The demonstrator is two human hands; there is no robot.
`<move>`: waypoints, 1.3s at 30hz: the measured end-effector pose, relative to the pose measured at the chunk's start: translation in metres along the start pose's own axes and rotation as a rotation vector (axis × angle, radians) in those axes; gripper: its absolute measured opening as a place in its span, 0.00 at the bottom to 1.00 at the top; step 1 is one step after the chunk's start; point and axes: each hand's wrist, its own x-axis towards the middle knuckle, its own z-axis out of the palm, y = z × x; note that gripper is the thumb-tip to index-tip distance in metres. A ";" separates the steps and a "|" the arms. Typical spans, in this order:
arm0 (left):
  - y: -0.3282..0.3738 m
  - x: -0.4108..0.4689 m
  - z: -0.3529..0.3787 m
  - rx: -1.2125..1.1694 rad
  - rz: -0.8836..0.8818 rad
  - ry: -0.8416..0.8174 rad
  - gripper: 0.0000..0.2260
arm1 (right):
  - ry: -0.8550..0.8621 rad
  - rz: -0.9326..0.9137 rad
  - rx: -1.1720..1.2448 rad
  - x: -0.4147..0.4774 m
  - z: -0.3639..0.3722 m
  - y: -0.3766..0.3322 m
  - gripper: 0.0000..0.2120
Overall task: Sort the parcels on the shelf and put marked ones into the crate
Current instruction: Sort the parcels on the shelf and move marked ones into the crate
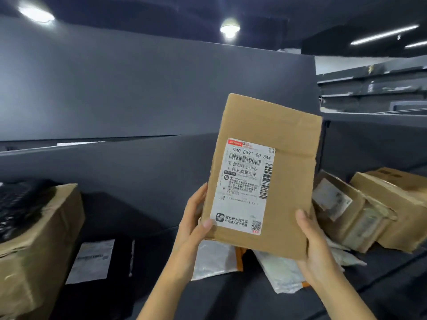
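The person is holding a brown box (286, 132) upright between both hands, clear of the shelf (231, 303), and is presenting its white label (245, 188) to the face. This is most likely so the print can be read and any mark found before deciding where it goes. The left hand (193, 219) is gripping the lower left edge, with the thumb lying on the front beside the label and the fingers going round behind, out of sight. The right hand (317, 247) is cupping the lower right corner from beneath with its thumb pressing on the front, so the weight seems to be sitting in the right palm while the left is steadying the tilt. I cannot tell whether this box is carrying a mark; only the printed label is showing. Just below the hands two white bags (215, 259) are lying flat. Right of the right hand two taped boxes (346, 213) are leaning together close to the held box's edge, so a swing that way is looking tight. Left of the left hand a black bag (99, 257) and a big carton (39, 239) are lying further off. Above the hands a grey panel (138, 88) is closing off the back, so the open room is lying towards the person. The crate is not showing.
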 end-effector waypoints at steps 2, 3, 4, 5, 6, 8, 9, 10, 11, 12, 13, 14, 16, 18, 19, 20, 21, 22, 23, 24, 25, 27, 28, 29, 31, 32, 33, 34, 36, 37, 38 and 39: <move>0.011 0.001 -0.005 0.097 0.009 0.047 0.47 | -0.021 0.070 0.069 0.004 0.009 0.003 0.48; 0.015 -0.002 -0.006 0.125 0.004 0.088 0.48 | -0.039 0.100 0.106 0.005 0.014 0.004 0.47; 0.018 -0.008 -0.009 0.145 0.014 0.088 0.49 | -0.064 0.122 0.143 0.006 0.018 0.004 0.45; 0.020 -0.011 -0.012 0.155 0.018 0.094 0.49 | -0.095 0.135 0.171 0.005 0.021 0.004 0.40; 0.025 -0.011 -0.012 0.154 0.020 0.083 0.48 | -0.130 0.139 0.183 0.004 0.025 0.004 0.35; 0.026 -0.018 -0.014 0.157 0.023 0.094 0.46 | -0.185 0.145 0.191 0.002 0.030 0.003 0.32; 0.026 -0.021 -0.014 0.142 0.021 0.106 0.45 | -0.199 0.147 0.195 0.001 0.031 0.004 0.32; 0.024 -0.025 -0.014 0.129 0.025 0.111 0.44 | -0.212 0.144 0.201 0.001 0.031 0.005 0.32; 0.024 -0.029 -0.013 0.114 0.039 0.112 0.43 | -0.224 0.138 0.208 0.001 0.030 0.005 0.32; 0.024 -0.029 -0.013 0.112 0.047 0.123 0.42 | -0.233 0.138 0.211 0.002 0.030 0.006 0.32; 0.024 -0.031 -0.013 0.103 0.057 0.139 0.41 | -0.238 0.140 0.212 0.002 0.029 0.005 0.32; 0.024 -0.031 -0.013 0.101 0.057 0.151 0.41 | -0.248 0.139 0.216 0.003 0.029 0.005 0.33; 0.025 -0.033 -0.012 0.089 0.066 0.172 0.40 | -0.273 0.144 0.212 0.004 0.029 0.003 0.33; 0.027 -0.032 -0.008 0.097 0.087 0.170 0.39 | -0.284 0.152 0.209 0.006 0.029 0.002 0.35; 0.028 -0.032 -0.007 0.105 0.096 0.175 0.39 | -0.279 0.157 0.213 0.008 0.030 0.002 0.37; 0.030 -0.028 -0.008 0.132 0.102 0.191 0.39 | -0.274 0.159 0.222 0.011 0.031 0.003 0.38; 0.031 -0.025 -0.008 0.166 0.102 0.209 0.39 | -0.272 0.161 0.239 0.015 0.032 0.003 0.35; 0.030 -0.021 -0.010 0.204 0.090 0.218 0.41 | -0.268 0.178 0.272 0.020 0.033 0.004 0.30; 0.029 -0.017 -0.012 0.229 0.067 0.242 0.39 | -0.253 0.219 0.319 0.026 0.034 0.004 0.26; 0.028 -0.015 -0.013 0.228 0.055 0.275 0.36 | -0.238 0.285 0.370 0.032 0.035 0.005 0.25; 0.028 -0.016 -0.013 0.218 0.041 0.290 0.32 | -0.225 0.372 0.400 0.038 0.034 0.007 0.26; 0.029 -0.019 -0.009 0.246 0.013 0.299 0.29 | -0.222 0.512 0.391 0.047 0.033 0.011 0.26; 0.030 -0.019 -0.007 0.290 0.006 0.319 0.29 | -0.222 0.545 0.371 0.049 0.033 0.012 0.25; 0.032 -0.021 -0.007 0.324 0.007 0.334 0.30 | -0.222 0.563 0.351 0.052 0.033 0.014 0.25; 0.032 -0.019 -0.009 0.360 0.021 0.338 0.33 | -0.214 0.568 0.330 0.054 0.033 0.017 0.25; 0.030 -0.018 -0.010 0.364 0.023 0.333 0.36 | -0.216 0.561 0.325 0.054 0.033 0.019 0.25; 0.028 -0.017 -0.013 0.359 0.027 0.326 0.37 | -0.220 0.544 0.325 0.054 0.034 0.020 0.27; 0.026 -0.017 -0.016 0.342 0.032 0.315 0.38 | -0.220 0.513 0.324 0.053 0.035 0.020 0.29; 0.022 -0.016 -0.026 0.271 0.003 0.251 0.38 | -0.215 0.398 0.264 0.051 0.037 0.020 0.36; 0.021 -0.016 -0.031 0.222 -0.040 0.194 0.35 | -0.220 0.318 0.177 0.050 0.038 0.019 0.38; 0.020 -0.017 -0.033 0.172 -0.090 0.137 0.31 | -0.230 0.228 0.069 0.048 0.039 0.017 0.40; 0.019 -0.017 -0.035 0.117 -0.141 0.103 0.26 | -0.252 0.141 -0.040 0.047 0.040 0.015 0.42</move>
